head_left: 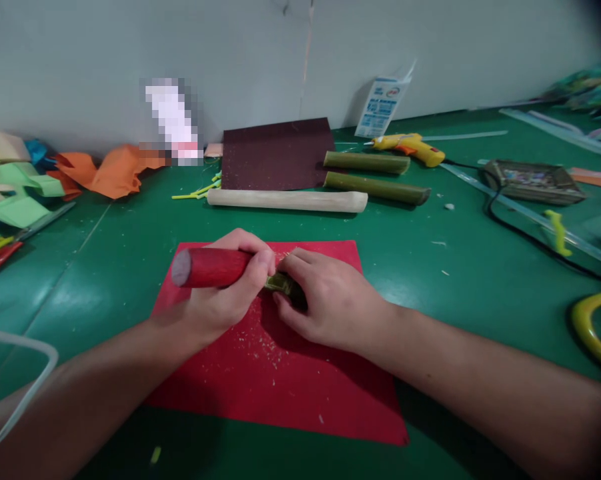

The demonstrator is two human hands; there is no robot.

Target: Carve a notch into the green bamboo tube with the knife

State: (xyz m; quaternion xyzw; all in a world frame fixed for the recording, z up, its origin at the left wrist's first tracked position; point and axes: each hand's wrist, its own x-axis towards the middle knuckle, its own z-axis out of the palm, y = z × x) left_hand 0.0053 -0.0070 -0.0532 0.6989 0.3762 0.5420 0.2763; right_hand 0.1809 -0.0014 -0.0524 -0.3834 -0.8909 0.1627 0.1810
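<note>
My left hand (230,283) is closed around a carving tool with a thick red handle (213,267); its working end is hidden by the fingers and points at a short green bamboo piece (280,283). My right hand (325,293) grips that bamboo piece from the right, thumb on the near side and fingers over the far side. Light markings show on the bamboo's exposed end. Both hands are over a red sheet (290,400), where pale shavings (265,347) lie scattered.
Behind the sheet lie a pale peeled stick (288,201), two green bamboo halves (375,188) and a dark brown board (278,157). A yellow glue gun (413,148) with a black cord rests at the back right. Orange paper (115,170) and scissors (0,261) are at left.
</note>
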